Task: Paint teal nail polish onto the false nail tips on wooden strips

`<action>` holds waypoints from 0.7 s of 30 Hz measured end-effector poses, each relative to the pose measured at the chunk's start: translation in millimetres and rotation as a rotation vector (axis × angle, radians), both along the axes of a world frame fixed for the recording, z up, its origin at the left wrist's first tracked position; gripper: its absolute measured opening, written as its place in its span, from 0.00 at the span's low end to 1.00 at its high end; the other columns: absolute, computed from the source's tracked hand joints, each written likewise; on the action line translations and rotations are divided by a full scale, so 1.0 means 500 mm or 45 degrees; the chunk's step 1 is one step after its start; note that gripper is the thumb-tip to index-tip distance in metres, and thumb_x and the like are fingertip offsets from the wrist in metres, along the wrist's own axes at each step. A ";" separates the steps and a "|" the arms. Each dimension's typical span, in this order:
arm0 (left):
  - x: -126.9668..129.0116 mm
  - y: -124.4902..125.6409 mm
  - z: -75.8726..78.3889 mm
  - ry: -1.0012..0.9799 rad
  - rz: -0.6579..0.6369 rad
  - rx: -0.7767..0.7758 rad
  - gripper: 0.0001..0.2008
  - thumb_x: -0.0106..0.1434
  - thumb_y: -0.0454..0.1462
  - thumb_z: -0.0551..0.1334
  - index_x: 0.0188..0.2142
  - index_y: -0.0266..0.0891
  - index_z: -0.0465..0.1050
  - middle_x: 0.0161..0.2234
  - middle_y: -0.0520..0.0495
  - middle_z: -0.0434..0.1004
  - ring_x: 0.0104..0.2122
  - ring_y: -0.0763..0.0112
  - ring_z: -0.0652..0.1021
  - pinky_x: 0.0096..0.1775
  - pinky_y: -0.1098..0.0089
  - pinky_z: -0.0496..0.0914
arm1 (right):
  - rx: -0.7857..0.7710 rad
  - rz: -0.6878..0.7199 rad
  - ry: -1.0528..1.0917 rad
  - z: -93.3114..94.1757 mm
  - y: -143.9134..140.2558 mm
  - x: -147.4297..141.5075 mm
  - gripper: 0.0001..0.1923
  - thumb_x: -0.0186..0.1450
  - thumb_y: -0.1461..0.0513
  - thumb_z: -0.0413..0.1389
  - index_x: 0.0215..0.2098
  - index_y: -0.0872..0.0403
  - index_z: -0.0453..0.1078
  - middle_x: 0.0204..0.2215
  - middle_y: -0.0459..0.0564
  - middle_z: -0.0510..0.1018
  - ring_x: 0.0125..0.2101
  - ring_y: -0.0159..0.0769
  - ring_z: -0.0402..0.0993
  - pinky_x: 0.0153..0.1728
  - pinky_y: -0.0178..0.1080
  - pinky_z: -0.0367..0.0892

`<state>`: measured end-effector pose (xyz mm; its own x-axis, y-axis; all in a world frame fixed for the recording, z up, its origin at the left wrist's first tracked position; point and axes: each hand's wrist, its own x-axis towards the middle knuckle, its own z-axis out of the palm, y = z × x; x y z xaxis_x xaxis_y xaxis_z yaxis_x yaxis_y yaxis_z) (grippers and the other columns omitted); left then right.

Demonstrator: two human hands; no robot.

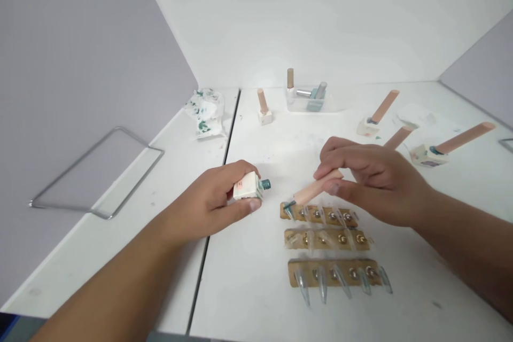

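A small cream square nail-polish bottle (249,188), open at its teal neck, is clamped in the fingers of the left hand (212,203) near the bench's middle seam. The long wooden-handled brush cap (316,189) is pinched by the right hand (368,179), its tip touching the first clear false nail on the top brown card strip (318,214). Painting appears just begun; a steady stroke along each nail is called for next.

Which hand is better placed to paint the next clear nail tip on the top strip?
The right hand, probably. It already holds the brush cap with its bristles at the top strip. The left hand is occupied gripping the open polish bottle.
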<state>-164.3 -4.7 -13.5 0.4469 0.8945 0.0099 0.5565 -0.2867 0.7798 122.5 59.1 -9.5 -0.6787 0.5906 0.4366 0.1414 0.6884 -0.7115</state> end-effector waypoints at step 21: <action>-0.009 0.022 -0.004 0.081 -0.024 -0.112 0.11 0.68 0.46 0.59 0.44 0.43 0.69 0.31 0.54 0.69 0.28 0.74 0.67 0.29 0.73 0.62 | 0.099 0.004 -0.255 0.020 0.006 -0.009 0.05 0.65 0.66 0.55 0.32 0.53 0.72 0.22 0.44 0.72 0.30 0.32 0.68 0.26 0.33 0.63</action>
<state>-169.0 6.2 -15.5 0.4611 0.8820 -0.0974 0.6005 -0.2294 0.7660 118.2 62.1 0.3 -0.7580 0.5585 0.3369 0.2726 0.7405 -0.6143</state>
